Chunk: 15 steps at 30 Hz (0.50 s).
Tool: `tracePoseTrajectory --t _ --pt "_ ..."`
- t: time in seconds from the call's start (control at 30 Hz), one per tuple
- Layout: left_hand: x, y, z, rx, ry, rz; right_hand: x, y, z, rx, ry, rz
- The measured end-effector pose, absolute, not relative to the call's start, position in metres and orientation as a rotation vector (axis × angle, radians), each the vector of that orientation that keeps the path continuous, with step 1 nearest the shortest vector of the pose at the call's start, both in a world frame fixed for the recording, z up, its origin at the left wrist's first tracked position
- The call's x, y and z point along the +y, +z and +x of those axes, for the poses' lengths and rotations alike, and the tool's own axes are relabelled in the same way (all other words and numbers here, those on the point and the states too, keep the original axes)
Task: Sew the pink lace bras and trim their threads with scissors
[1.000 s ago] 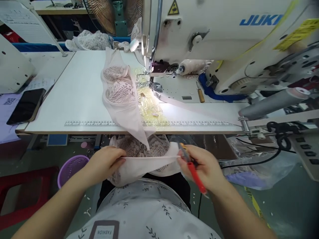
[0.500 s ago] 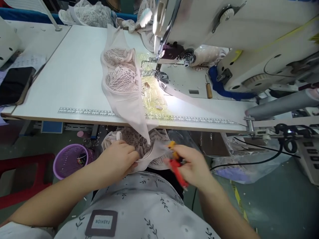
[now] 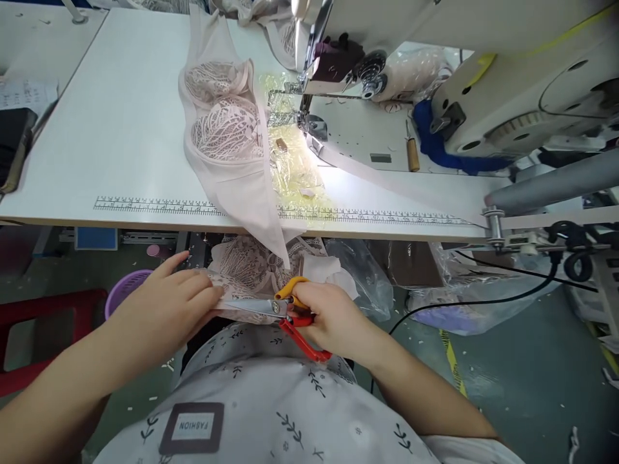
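Below the front edge of the worktop [image 3: 130, 129], our left hand [image 3: 176, 303] pinches the lace garment [image 3: 249, 265]; our right hand [image 3: 333, 316] holds the scissors [image 3: 277, 307], blades toward the left one, so a slip could nick skin. The bra [image 3: 229, 138] overhanging that edge could snag if we lift; more room lies leftward.

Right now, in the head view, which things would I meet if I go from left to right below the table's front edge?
Red stool → left hand → scissor blades → right hand → plastic bag with purple showing.
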State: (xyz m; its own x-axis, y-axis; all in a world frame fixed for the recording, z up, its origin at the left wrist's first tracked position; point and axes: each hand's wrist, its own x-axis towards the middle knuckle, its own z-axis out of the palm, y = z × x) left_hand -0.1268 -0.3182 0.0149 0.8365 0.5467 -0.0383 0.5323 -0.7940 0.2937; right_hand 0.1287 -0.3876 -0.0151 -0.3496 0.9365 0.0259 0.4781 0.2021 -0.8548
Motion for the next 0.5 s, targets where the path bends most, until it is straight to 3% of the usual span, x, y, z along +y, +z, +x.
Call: tracePoseTrajectory --t 0.33,0.5 --pt "-0.337 0.018 -0.154 0.884 0.527 2.16 -0.397 -0.015 0.139 -1.92 0.962 -1.408" --pt "-0.34 0.019 -0.14 0.782 0.402 1.695 -0.403 -0.013 0.141 -1.937 0.899 -1.443"
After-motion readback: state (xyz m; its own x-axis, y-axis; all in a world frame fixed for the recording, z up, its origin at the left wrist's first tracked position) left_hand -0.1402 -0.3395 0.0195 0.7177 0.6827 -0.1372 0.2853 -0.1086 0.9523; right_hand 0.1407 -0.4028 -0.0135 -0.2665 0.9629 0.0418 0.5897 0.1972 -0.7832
